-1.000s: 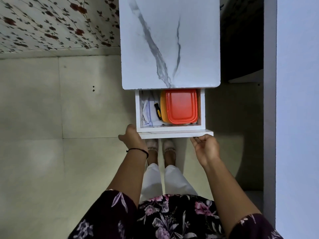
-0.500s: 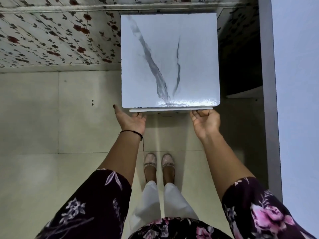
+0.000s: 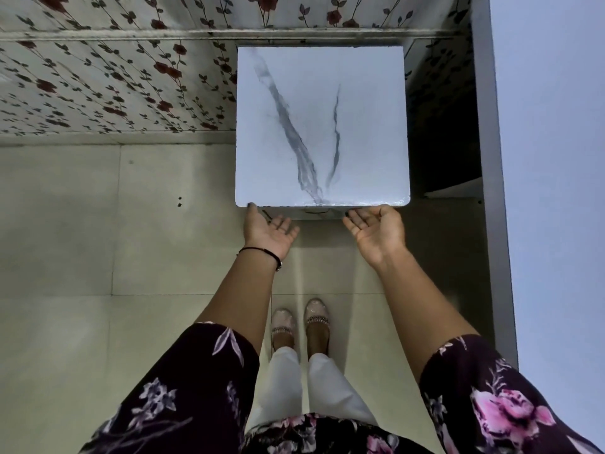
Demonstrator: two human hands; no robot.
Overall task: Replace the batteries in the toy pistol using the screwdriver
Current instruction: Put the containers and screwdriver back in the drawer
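My left hand (image 3: 270, 229) and right hand (image 3: 376, 229), fingers loose and holding nothing, sit at the front edge of the table (image 3: 322, 126), where I'd grab this hard, heavy-looking thing.

A home room: rose-patterned floral wallpaper (image 3: 114, 77) at the far left, pale tiled floor (image 3: 82, 250), white marble-topped bedside cabinet (image 3: 322, 126).

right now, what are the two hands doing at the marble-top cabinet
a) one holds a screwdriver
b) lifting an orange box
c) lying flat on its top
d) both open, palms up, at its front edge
D: the left hand and the right hand are both open with palms turned up and hold nothing, fingers reaching to the front edge of the marble-top cabinet.
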